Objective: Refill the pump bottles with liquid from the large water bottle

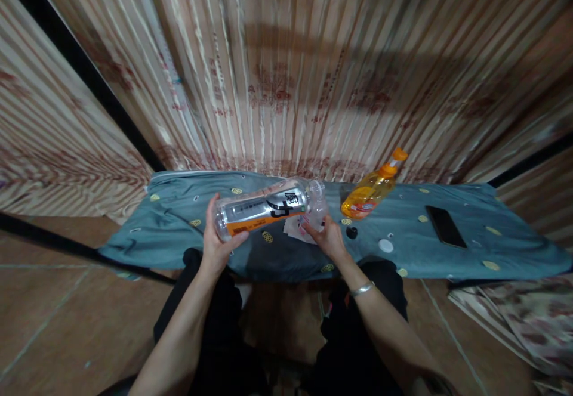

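My left hand [219,235] is wrapped round the base end of a large clear plastic bottle [264,208] with a silver and orange label. The bottle lies almost level in the air, its neck end pointing right. My right hand [330,236] is closed on a smaller clear plastic container [317,196] at that neck end; whether the two touch mouth to mouth I cannot tell. Below them a white and pink paper or packet [298,229] shows partly. Close to my right hand lie a small black cap [352,232] and a white round lid [385,246].
A bottle of yellow dish soap [364,196] with an orange top stands at the back, right of my hands. Farther right lies a dark phone [445,226]. A blue-green patterned cloth [170,223] covers the surface. Behind hangs a striped curtain [286,86]; dark poles [89,74] flank it.
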`<state>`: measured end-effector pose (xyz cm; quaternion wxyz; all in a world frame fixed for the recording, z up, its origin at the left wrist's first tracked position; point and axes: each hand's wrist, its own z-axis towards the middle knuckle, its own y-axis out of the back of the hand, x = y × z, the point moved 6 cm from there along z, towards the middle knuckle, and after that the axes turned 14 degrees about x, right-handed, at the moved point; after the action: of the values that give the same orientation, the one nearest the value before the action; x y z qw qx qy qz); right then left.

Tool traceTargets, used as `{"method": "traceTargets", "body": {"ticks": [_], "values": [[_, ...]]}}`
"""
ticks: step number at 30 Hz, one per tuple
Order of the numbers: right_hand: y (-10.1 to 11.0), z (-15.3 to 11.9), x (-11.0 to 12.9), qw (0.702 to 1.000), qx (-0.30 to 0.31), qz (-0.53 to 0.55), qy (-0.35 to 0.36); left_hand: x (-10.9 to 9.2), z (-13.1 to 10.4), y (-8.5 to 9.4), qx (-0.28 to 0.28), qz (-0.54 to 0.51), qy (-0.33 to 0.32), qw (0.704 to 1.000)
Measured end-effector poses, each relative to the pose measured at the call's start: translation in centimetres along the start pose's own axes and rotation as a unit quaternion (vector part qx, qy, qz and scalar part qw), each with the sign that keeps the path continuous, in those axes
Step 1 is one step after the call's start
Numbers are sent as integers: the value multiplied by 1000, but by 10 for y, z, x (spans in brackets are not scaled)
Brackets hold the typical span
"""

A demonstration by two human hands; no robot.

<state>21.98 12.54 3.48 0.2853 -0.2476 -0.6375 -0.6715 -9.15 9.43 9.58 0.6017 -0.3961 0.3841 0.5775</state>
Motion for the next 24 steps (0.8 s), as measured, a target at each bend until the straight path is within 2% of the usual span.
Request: {"method": "traceTargets", "body": {"ticks": [5, 10, 14, 24], "values": [[1, -1, 2, 1000, 2, 6, -18, -6, -2, 2, 12, 88, -36, 995], [-2, 0, 0, 1000, 14, 7, -13, 3, -9, 2, 16, 76, -6, 997], [-3, 2, -3, 1000, 8, -6, -10, 1, -11, -1, 16, 76, -2, 997], [-3, 4, -3, 1000, 2, 15, 4, 0, -16, 0, -26, 44, 20, 998]]}}
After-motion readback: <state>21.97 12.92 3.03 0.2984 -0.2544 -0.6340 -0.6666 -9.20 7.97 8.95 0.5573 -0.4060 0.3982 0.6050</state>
